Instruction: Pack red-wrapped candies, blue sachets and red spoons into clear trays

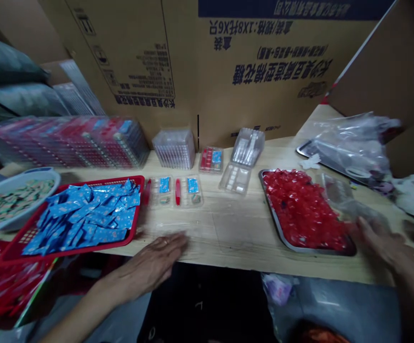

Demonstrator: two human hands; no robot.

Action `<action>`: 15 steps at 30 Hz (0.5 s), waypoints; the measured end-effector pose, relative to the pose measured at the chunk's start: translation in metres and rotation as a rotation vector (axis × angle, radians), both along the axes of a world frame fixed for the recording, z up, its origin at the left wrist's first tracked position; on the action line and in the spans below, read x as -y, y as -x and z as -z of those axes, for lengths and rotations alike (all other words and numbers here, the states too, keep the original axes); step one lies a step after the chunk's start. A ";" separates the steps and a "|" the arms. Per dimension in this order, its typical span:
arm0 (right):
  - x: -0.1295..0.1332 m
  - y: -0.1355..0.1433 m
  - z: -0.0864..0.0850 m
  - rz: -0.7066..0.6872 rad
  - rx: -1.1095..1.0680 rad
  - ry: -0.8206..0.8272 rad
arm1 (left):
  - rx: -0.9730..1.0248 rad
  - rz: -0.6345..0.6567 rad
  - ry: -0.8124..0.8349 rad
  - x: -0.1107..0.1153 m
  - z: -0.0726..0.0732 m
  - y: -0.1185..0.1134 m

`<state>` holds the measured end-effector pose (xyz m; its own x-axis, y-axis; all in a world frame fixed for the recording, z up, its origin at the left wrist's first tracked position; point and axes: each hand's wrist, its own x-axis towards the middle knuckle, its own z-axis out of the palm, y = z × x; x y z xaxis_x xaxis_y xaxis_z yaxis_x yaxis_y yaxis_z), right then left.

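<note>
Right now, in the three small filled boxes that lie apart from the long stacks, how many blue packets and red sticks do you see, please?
Blue packets: 3
Red sticks: 3
Total: 6

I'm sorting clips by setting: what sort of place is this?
Probably a food-packing workshop: a red basket of blue sachets, a metal tray of red-wrapped pieces, and stacked filled plastic packs.

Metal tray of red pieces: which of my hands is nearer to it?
Right. The right hand is just beyond the right edge of the metal tray; the left hand is well to its left, across a stretch of table.
</note>
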<state>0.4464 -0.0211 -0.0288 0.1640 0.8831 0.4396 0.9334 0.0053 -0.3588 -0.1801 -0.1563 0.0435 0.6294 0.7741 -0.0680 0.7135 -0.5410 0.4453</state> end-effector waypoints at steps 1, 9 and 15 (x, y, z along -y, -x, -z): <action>0.000 0.007 -0.002 0.121 0.008 -0.009 | -0.033 0.024 -0.023 0.002 0.008 -0.002; 0.055 0.264 -0.044 -0.649 0.138 0.150 | -0.030 -0.215 -0.176 0.010 0.042 -0.076; 0.088 0.306 0.003 -0.648 0.223 0.233 | 0.018 0.053 -0.137 0.015 0.054 -0.078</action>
